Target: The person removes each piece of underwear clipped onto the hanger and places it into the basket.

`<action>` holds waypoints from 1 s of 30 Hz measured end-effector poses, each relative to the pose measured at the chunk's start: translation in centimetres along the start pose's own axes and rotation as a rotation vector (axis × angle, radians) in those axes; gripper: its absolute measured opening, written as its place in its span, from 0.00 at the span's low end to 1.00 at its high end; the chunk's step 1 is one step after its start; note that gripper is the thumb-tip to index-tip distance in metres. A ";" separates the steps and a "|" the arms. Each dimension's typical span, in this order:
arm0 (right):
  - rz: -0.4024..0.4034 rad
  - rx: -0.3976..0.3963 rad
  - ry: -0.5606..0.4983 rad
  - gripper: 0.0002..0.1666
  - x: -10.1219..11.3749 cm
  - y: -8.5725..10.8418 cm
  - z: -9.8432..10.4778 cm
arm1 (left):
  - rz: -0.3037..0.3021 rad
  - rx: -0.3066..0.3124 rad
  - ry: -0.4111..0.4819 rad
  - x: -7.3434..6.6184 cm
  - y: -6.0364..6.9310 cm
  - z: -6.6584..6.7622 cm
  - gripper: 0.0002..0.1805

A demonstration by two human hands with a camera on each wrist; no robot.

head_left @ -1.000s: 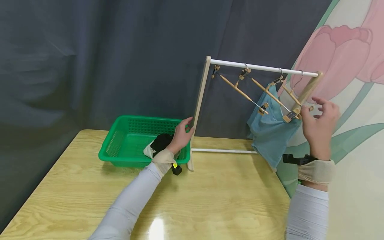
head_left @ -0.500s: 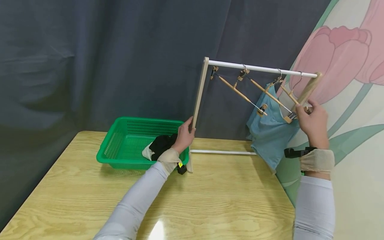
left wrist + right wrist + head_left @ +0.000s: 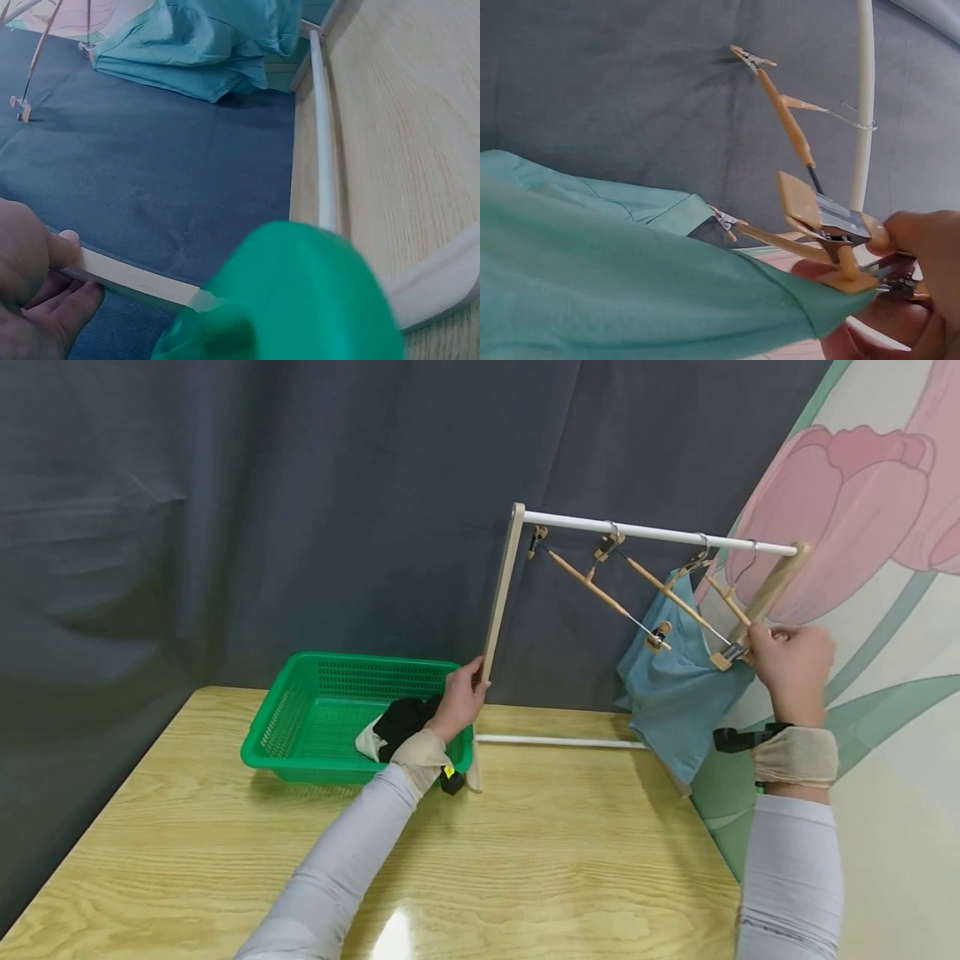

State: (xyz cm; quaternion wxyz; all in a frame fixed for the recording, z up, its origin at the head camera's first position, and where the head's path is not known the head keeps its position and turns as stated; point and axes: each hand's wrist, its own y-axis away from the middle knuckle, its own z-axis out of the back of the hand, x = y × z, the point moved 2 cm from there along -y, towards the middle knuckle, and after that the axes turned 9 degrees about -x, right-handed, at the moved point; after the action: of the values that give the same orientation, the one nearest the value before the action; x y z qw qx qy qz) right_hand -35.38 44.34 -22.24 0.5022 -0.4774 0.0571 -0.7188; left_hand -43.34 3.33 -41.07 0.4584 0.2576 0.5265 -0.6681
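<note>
My left hand [image 3: 459, 700] grips the wooden left upright [image 3: 501, 597] of a small clothes rack, thumb and fingertips on either side of it. At the rack's right end, my right hand [image 3: 797, 672] pinches the clip end of the rightmost clip hanger [image 3: 726, 597]. In the right wrist view, the thumb lies by a wooden clip [image 3: 799, 202], and curled fingers partly hide another clip behind it. A light blue garment [image 3: 667, 685] hangs from a neighbouring hanger, its corner near the fingers. Two bare-looking clip hangers hang left of it from the white top rail [image 3: 570, 518].
A green basket [image 3: 258, 752] stands against the rack's left foot, with black cloth [image 3: 405, 727] and white cloth [image 3: 369, 741] inside. The white lower rail [image 3: 555, 741] runs near the table's back edge. A dark curtain [image 3: 360, 527] and a flowered wall [image 3: 862, 510] lie behind.
My left hand has moved slightly right and closed on the upright. My right hand has come in from the right, and its spread fingers have drawn together on the hanger's clip end.
</note>
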 end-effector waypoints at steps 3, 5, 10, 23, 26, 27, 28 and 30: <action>0.000 -0.065 -0.017 0.25 0.1 0.1 0.0 | 0.020 0.002 -0.003 -0.1 -0.1 0.1 0.30; 0.002 -0.110 -0.023 0.25 0.1 0.1 0.0 | 0.026 0.008 -0.006 -0.2 -0.1 0.2 0.30; 0.024 -0.203 -0.072 0.26 0.2 0.2 0.0 | 0.033 0.026 -0.023 -0.4 -0.1 0.3 0.30; -0.028 -0.300 -0.344 0.18 0.3 0.3 1.4 | 0.052 0.041 -0.039 -0.5 -0.2 0.3 0.31; -0.043 -0.307 -0.361 0.17 1.3 1.5 2.4 | 0.066 0.048 -0.032 -0.5 -0.1 0.3 0.31; -0.051 -0.306 -0.360 0.17 1.5 1.9 2.6 | 0.066 0.049 -0.032 -0.4 -0.1 0.3 0.31; -0.058 -0.306 -0.362 0.17 1.7 2.2 2.9 | 0.063 0.049 -0.030 -0.4 -0.1 0.3 0.31; -0.068 -0.305 -0.382 0.20 1.8 3.0 3.3 | 0.058 0.047 -0.035 -0.3 -0.2 0.3 0.31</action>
State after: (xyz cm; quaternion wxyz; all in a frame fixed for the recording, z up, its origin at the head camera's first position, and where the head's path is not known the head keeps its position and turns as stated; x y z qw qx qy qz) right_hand -31.04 42.75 -21.00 0.4015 -0.6765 0.0528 -0.6152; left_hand -43.31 3.16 -40.59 0.4806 0.2716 0.4950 -0.6710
